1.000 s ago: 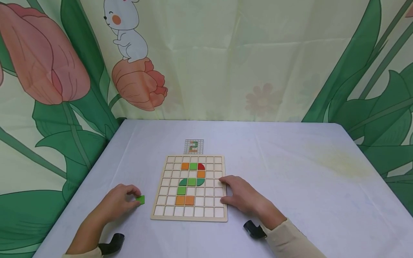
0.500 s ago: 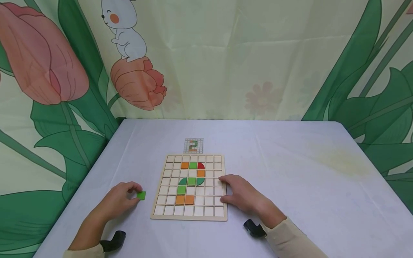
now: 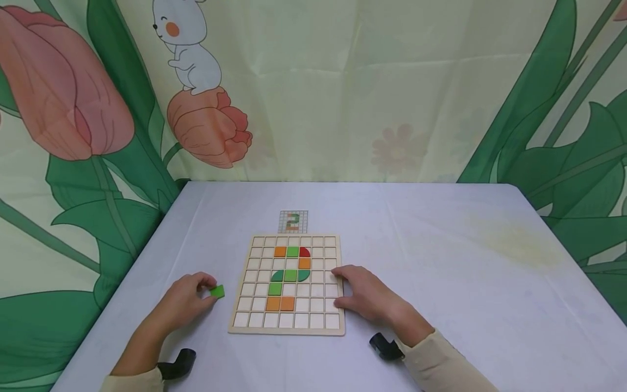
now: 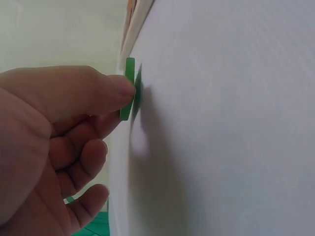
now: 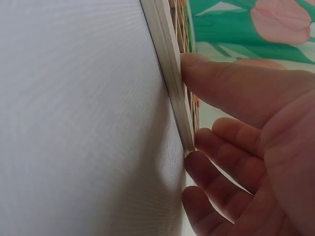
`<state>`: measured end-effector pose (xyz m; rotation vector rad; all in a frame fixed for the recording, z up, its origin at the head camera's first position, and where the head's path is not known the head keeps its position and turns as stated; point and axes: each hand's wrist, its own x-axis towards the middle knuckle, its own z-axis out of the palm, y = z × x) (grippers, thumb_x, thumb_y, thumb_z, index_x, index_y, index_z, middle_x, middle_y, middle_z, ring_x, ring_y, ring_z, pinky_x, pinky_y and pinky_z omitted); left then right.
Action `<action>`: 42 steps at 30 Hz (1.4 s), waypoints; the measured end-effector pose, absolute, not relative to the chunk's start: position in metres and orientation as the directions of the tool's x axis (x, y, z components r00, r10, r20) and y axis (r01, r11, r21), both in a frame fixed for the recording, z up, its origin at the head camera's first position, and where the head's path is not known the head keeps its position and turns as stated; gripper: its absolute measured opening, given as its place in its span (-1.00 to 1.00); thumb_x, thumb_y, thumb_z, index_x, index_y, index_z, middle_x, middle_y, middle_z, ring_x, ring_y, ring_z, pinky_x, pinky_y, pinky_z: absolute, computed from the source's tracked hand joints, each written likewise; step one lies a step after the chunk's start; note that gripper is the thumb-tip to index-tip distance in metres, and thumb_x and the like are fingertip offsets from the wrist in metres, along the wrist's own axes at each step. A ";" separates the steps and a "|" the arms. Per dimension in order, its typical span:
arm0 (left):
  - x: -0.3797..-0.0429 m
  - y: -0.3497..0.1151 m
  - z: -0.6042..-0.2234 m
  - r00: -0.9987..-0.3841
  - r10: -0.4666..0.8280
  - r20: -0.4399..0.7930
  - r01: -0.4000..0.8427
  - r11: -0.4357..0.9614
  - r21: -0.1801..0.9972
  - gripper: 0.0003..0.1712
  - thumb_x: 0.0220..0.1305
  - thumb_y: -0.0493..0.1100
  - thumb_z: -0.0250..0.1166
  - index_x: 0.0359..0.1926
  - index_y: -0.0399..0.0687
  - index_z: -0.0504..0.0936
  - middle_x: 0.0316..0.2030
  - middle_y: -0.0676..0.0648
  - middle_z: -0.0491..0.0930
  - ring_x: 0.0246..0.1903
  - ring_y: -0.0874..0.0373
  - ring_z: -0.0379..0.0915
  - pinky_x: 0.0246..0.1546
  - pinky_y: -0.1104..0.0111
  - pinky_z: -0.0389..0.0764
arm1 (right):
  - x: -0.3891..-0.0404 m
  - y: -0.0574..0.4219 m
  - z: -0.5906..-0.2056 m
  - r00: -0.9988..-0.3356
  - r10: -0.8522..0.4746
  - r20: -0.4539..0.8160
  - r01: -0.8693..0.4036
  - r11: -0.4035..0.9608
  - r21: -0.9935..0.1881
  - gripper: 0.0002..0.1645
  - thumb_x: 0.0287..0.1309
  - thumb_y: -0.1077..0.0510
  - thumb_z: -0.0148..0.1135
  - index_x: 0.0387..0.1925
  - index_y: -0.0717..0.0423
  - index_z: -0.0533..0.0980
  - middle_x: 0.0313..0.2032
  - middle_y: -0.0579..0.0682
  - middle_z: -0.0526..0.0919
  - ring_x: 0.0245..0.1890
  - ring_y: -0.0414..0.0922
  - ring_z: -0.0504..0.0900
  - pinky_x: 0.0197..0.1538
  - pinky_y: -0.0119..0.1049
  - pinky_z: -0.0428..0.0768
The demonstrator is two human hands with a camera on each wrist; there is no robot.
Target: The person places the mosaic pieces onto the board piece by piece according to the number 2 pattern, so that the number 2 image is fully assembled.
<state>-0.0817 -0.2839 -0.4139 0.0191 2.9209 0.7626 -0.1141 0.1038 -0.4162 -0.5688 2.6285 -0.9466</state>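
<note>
My left hand [image 3: 188, 296] pinches a light green square tile [image 3: 217, 292] between thumb and fingertips, left of the wooden grid board [image 3: 286, 331]. In the left wrist view the tile [image 4: 127, 109] is edge-on, a little off the white cloth, with its shadow beside it. On the board, orange, green and red pieces form a shape like a 2, including a red rounded piece [image 3: 305, 252] and two orange squares [image 3: 280, 304] low down. My right hand [image 3: 369, 294] rests on the board's right edge, its thumb [image 5: 216, 81] and fingertips touching the rim.
A small printed card [image 3: 293, 222] with a coloured 2 on a grid lies just behind the board. White cloth covers the table [image 3: 441, 245]. Behind it hangs a curtain [image 3: 313, 109] printed with tulips and a rabbit. A black wrist camera sits at each sleeve.
The left hand has moved slightly right and away from me with the green tile, closer to the board, and the tile has turned a little. The right hand and board stay in place.
</note>
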 end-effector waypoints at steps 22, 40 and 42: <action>-0.086 -0.214 -0.393 -0.984 0.124 -0.129 0.038 0.848 0.529 -0.73 0.10 -0.28 0.50 -0.15 -0.07 0.68 -0.26 0.04 0.53 -0.17 0.05 0.42 -0.21 0.22 0.56 | -0.114 0.104 -0.415 -0.878 -0.459 -0.135 -0.270 0.708 -0.652 -0.26 0.12 0.14 0.47 0.30 0.23 0.42 0.27 0.10 0.47 0.32 0.07 0.38 0.34 0.00 0.34; -0.090 -0.164 -0.390 -0.928 0.368 -0.056 0.287 0.804 0.521 -0.81 0.10 -0.27 0.51 -0.25 -0.01 0.72 -0.31 0.15 0.57 -0.21 0.17 0.39 -0.22 0.28 0.51 | -0.115 0.105 -0.417 -0.875 -0.469 -0.120 -0.285 0.700 -0.654 -0.26 0.12 0.15 0.47 0.30 0.23 0.42 0.25 0.09 0.48 0.31 0.06 0.39 0.33 -0.01 0.35; -0.091 -0.161 -0.392 -0.917 0.396 -0.040 0.323 0.800 0.506 -0.82 0.10 -0.27 0.50 -0.24 -0.02 0.73 -0.30 0.15 0.59 -0.23 0.18 0.38 -0.25 0.29 0.50 | -0.114 0.105 -0.417 -0.874 -0.470 -0.119 -0.287 0.698 -0.656 -0.26 0.11 0.15 0.47 0.30 0.24 0.42 0.25 0.09 0.48 0.31 0.06 0.40 0.33 -0.01 0.35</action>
